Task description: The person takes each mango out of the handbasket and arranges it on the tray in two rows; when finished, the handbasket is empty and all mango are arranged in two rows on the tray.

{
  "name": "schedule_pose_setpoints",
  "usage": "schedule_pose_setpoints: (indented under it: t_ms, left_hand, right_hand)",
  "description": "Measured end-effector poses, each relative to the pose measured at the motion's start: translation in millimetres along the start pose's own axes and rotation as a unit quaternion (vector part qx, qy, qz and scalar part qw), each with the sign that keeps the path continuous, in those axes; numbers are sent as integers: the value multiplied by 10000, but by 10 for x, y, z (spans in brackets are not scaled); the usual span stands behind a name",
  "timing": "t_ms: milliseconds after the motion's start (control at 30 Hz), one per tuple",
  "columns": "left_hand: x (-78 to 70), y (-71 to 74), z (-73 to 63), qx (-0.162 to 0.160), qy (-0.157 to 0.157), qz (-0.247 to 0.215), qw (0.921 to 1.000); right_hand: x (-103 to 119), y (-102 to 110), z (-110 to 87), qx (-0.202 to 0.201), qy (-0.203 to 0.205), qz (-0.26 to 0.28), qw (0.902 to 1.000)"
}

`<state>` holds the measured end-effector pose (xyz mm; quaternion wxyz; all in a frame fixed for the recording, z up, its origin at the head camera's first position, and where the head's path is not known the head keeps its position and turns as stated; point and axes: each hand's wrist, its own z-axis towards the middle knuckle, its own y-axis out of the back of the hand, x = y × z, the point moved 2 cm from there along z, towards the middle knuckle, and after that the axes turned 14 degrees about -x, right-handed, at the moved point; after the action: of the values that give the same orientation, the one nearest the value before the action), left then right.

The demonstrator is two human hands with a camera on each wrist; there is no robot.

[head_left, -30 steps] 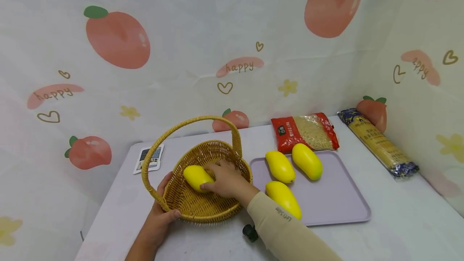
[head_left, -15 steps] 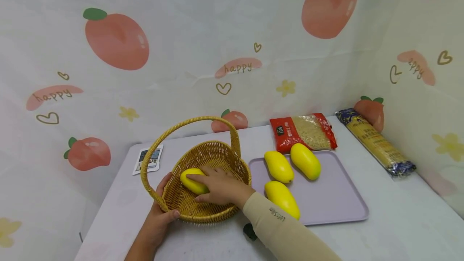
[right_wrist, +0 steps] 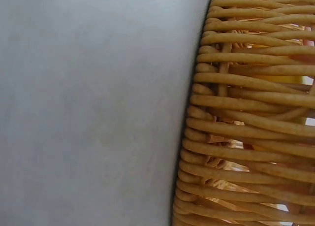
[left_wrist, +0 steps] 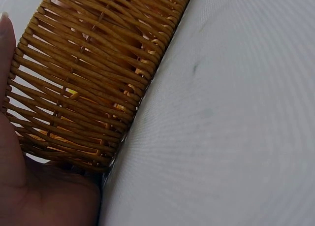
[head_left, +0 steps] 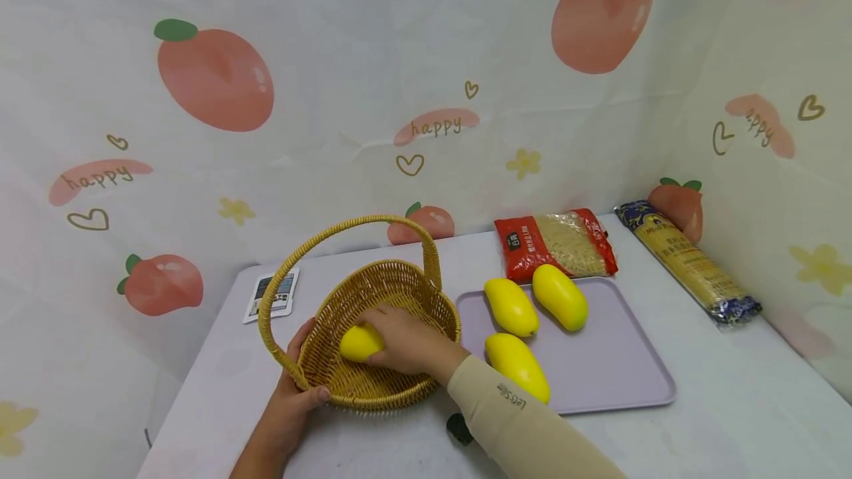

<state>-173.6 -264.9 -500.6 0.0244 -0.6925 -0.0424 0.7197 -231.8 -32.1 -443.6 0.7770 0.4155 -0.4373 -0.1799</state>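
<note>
A wicker basket (head_left: 373,390) with a tall arched handle stands on the table in the head view. My left hand (head_left: 293,405) grips its left side, thumb over the near rim and fingers behind the wall. Inside the basket lies a yellow mango (head_left: 360,343). My right hand (head_left: 406,342) reaches in over the right rim and holds that mango, thumb on the near side and fingers over the far side. Its right end is hidden by the hand. The left wrist view shows the woven wall (left_wrist: 88,73) against part of my palm; the right wrist view shows only weave and tabletop.
Right of the basket is a lilac tray (head_left: 612,361) with three more mangoes (head_left: 511,307). Behind it lies a red bag of pasta (head_left: 555,242), and a long spaghetti packet (head_left: 688,261) lies at the right. A white card (head_left: 273,294) is at back left, a dark object (head_left: 458,429) in front.
Half a second ago my right hand lay spread over the mango; now its fingers close round it. The mango has shifted slightly right within the basket. My left hand stays on the basket.
</note>
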Motion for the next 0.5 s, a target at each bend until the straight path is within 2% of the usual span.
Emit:
schedule_pose_setpoints:
  t_ms: [167,500]
  left_hand:
    - [-1,0,-14,-23,23,-27,10000]
    - [-2,-2,0,-4,38,-57,10000]
  right_hand:
    - [-12,-15,-7,-155,-188,-335,9991]
    - [-46,13,-20,-264,-188,-218,9992]
